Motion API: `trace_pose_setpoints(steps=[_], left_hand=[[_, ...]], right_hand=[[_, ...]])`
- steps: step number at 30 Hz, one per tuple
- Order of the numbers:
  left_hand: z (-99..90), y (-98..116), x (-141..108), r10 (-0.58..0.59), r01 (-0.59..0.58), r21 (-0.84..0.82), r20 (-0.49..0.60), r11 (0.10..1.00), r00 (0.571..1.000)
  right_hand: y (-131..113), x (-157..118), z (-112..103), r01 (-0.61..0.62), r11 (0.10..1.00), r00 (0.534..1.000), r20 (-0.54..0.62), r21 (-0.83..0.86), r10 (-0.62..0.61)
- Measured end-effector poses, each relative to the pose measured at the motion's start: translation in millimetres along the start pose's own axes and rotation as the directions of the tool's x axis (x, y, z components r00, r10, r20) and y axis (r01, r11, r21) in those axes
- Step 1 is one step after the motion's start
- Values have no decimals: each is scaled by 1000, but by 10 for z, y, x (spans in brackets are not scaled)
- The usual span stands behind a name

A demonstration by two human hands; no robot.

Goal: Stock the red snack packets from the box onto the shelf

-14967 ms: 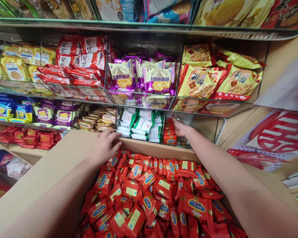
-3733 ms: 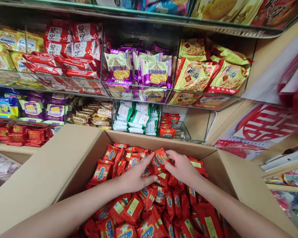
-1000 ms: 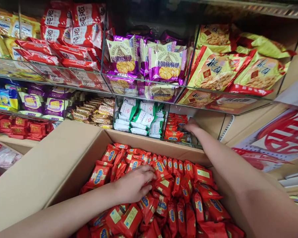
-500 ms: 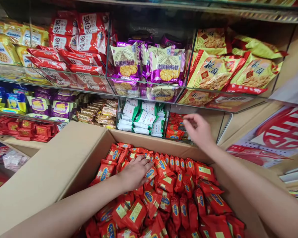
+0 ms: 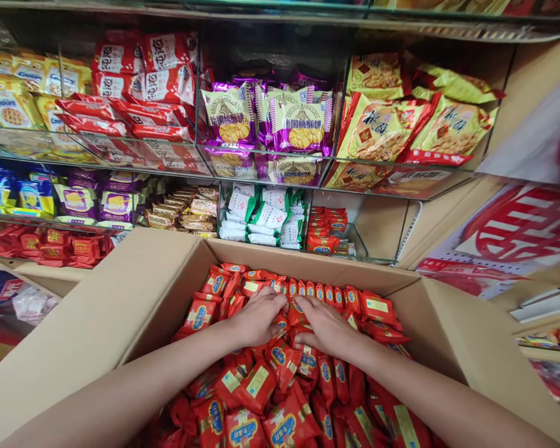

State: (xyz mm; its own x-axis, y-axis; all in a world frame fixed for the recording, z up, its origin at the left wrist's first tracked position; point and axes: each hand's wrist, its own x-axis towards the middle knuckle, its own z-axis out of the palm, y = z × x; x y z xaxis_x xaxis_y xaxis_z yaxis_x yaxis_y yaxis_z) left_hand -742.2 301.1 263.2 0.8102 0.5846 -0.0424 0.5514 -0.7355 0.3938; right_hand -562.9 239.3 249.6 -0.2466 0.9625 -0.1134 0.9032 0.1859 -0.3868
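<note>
A large cardboard box (image 5: 466,336) is filled with red snack packets (image 5: 256,379) bearing blue and gold labels. Inside it, my left hand (image 5: 260,316) rests on the packets near the far side, fingers bent over them. Just to its right, my right hand (image 5: 322,323) touches the same heap, with thumb and fingers apart. A packet lies between the two hands, partly covered by the fingers. Neither hand has visibly lifted a packet.
Glass shelves behind the box hold purple biscuit packs (image 5: 301,121), yellow-red packs (image 5: 380,130) and white-green packs (image 5: 268,214). Beside these, a lower compartment contains a small stack of red packets (image 5: 322,241). Red-and-white packaging (image 5: 518,224) stands at the right.
My right hand has come down from the lower shelf compartment into the box, beside my left hand. My left hand has stayed on the packets. The view has shifted slightly.
</note>
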Motion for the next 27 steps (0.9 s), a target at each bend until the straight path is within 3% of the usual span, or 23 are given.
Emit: trace_pose_setpoints(steps=[5,8,11,13,15,17,19,21,24,27], left_hand=[[52,-57,43,-47,10,-287,-120,958,992],[27,-79,79,-107,31,-422,-157,906,982],[-44,-52,106,-154,45,-517,-169,855,974],[-111,-5,111,-234,56,-599,-224,799,946],[-177,53,106,-336,70,-711,-241,700,911],[-223,107,99,-381,88,-854,-134,513,915],[-238,145,95,-349,103,-950,-7,296,937],[-229,161,96,-331,86,-986,34,145,943],[-208,160,102,-394,34,-998,11,53,919],[-216,154,105,-433,-6,-999,-24,44,901]], right_hand=[[-25,70,-2,-45,997,999,-17,-56,44],[31,106,4,-57,998,995,-77,-7,56],[93,105,-49,66,991,974,-222,114,-39],[99,81,-120,179,971,923,-368,159,-110],[70,45,-194,250,952,862,-488,179,-135],[23,9,-241,281,940,829,-542,193,-137],[-17,-23,-250,308,929,830,-535,206,-157],[-36,-44,-229,335,910,847,-501,245,-177],[-26,-52,-195,313,845,873,-482,433,-76],[-3,-36,-199,247,668,889,-438,702,132]])
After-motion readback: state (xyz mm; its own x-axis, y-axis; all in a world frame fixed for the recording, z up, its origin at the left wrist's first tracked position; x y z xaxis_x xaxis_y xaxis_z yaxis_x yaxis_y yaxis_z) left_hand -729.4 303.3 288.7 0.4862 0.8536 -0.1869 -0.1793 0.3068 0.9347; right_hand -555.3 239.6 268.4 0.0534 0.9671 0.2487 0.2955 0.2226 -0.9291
